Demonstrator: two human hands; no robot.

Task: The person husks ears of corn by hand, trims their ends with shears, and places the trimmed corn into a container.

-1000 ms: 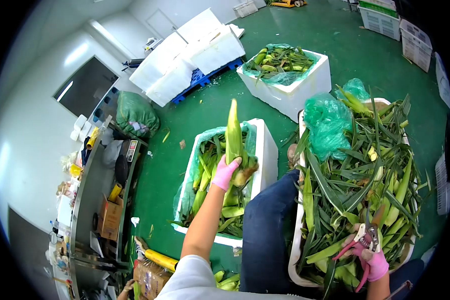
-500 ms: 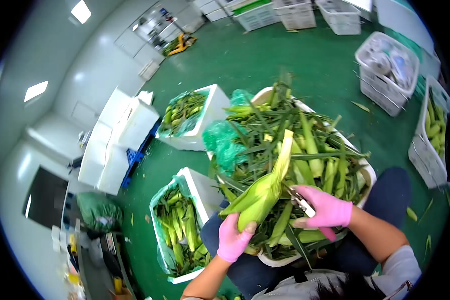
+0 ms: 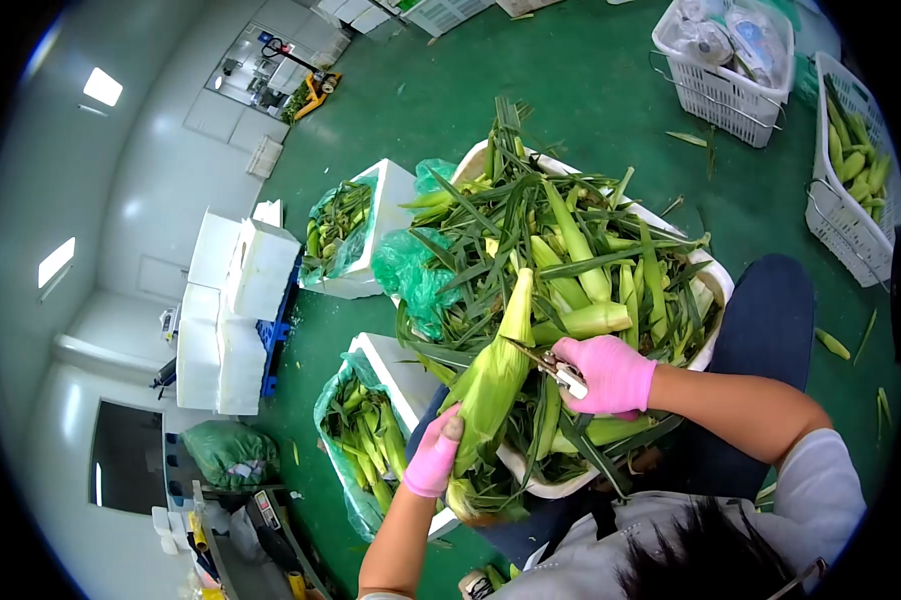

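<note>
My left hand [image 3: 437, 452], in a pink glove, grips a husked ear of corn [image 3: 496, 385] by its lower part. The ear is tilted, its pale narrow end pointing up and away from me. My right hand [image 3: 603, 374], gloved in pink too, is closed around pruning shears [image 3: 563, 374]. Their dark blades reach left to the side of the ear; whether they touch the husk I cannot tell. Beneath both hands stands a big white tub [image 3: 716, 280] heaped with green leaves and husks [image 3: 511, 215].
Left of the tub are two white foam boxes [image 3: 396, 350] [image 3: 396, 190] lined with green plastic and holding corn. White baskets [image 3: 726, 105] [image 3: 841, 225] stand to the right, one with corn. White foam boards [image 3: 256, 270] rest on a blue pallet [image 3: 276, 330]. Husk scraps lie on the green floor [image 3: 421, 90].
The shears have come closer to the ear, their blades now at its side. The ear has turned more upright. My view has shifted, moving the scene left and upward.
</note>
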